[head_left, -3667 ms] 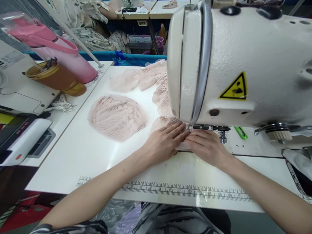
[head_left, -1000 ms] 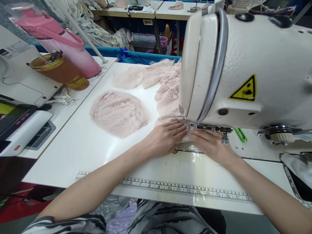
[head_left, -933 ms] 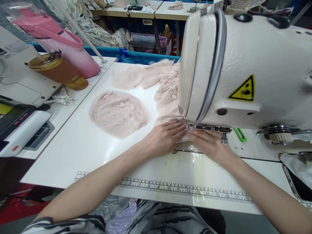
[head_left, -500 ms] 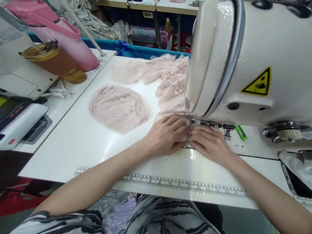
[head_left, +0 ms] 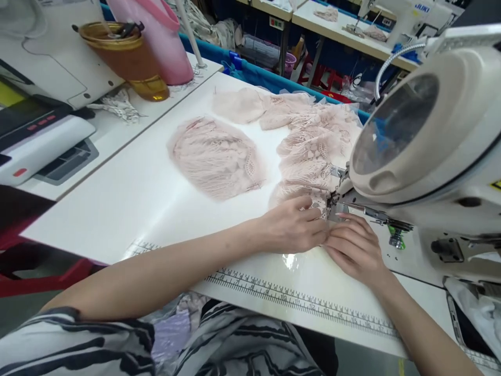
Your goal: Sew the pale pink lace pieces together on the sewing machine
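Pale pink lace fabric [head_left: 307, 149] runs in gathered folds up to the needle area of a white sewing machine [head_left: 430, 167]. My left hand [head_left: 299, 227] lies in front of the presser foot, fingers curled closed on the near end of the lace. Just right of it, my right hand [head_left: 354, 248] has its thumb and fingers pressed together, their tips meeting those of the left; the bit of lace between them is mostly hidden. A separate gathered lace piece [head_left: 217, 159] lies flat to the left of my hands.
A ruler strip [head_left: 297, 297] follows the table's front edge. Left stand an amber cup [head_left: 129, 60], a pink bottle [head_left: 156, 42] and a control panel [head_left: 47, 136]. A phone [head_left: 467, 324] lies at the right edge. Behind is a blue cloth trough [head_left: 258, 78].
The view has swung to the right and shows the machine head's round end cover. Both hands stay by the needle area; the right forefinger now stands raised from the other fingers.
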The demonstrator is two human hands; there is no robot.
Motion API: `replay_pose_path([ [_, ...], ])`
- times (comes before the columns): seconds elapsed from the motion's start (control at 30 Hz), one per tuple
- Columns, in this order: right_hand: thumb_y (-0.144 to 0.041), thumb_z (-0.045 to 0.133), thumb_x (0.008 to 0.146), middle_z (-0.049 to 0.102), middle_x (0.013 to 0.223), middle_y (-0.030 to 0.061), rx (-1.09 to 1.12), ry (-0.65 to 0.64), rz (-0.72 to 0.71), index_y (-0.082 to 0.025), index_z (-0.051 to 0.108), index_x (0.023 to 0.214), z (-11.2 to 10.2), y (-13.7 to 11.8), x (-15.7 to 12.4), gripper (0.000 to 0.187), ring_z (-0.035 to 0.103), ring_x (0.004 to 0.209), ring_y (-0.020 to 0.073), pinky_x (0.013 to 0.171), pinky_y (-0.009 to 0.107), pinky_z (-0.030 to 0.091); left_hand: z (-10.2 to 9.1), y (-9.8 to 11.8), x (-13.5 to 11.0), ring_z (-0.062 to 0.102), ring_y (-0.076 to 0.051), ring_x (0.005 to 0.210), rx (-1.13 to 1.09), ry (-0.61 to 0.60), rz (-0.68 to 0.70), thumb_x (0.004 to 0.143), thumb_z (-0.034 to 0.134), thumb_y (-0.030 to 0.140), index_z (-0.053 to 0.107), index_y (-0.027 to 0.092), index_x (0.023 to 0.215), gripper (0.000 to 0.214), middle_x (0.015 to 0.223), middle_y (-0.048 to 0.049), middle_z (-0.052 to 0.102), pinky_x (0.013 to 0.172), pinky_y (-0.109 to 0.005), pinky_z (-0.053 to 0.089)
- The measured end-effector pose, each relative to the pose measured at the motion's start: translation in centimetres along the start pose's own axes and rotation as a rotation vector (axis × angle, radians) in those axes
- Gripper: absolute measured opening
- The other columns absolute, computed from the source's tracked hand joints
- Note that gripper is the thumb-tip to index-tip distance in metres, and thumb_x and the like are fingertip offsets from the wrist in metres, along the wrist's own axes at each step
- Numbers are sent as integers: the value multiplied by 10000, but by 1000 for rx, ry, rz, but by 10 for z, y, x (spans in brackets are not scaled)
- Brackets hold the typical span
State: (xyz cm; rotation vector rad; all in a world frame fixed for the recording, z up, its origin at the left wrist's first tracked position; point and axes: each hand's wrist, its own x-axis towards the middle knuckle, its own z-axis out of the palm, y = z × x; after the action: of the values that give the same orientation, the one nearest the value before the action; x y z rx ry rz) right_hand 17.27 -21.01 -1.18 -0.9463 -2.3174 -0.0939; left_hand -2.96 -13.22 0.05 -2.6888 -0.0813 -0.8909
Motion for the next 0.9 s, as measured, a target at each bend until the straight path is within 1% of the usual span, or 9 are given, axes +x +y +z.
replay_pose_path([
  [0.2,-54,660,769,684,825,17,-12,15,-22,-203,639,914,-3,-3,1,209,618,832,156,879,443,551,-1,0,-3,512,-130,624,-29,23,-11,922,492,94,609,187,689,278,679,9,603,601,-302,377],
  [0.33,-24,659,749,679,836,43,-8,29,-44,-172,647,891,-1,-4,0,205,620,858,176,856,444,547,1,3,-7,533,-130,650,-29,62,-6,896,532,75,608,176,665,264,690,-1,619,615,-303,373],
  [0.47,-19,636,754,682,853,68,1,19,-51,-138,647,876,1,-4,0,171,622,870,187,847,457,541,3,4,-9,522,-135,632,-19,108,-16,863,584,61,602,154,653,230,664,-9,601,597,-297,348],
  [0.7,-13,608,759,688,846,78,23,14,-80,-114,655,881,0,-5,2,165,620,869,188,830,455,539,6,6,-11,498,-141,602,-36,167,-34,828,616,51,596,144,619,230,625,-21,583,582,-300,315],
  [0.9,-12,630,744,694,841,76,10,23,-76,-124,664,894,-1,-2,2,190,627,868,194,813,455,550,4,4,-10,511,-143,630,-34,141,-27,856,590,61,600,147,632,240,672,-26,606,597,-306,339],
])
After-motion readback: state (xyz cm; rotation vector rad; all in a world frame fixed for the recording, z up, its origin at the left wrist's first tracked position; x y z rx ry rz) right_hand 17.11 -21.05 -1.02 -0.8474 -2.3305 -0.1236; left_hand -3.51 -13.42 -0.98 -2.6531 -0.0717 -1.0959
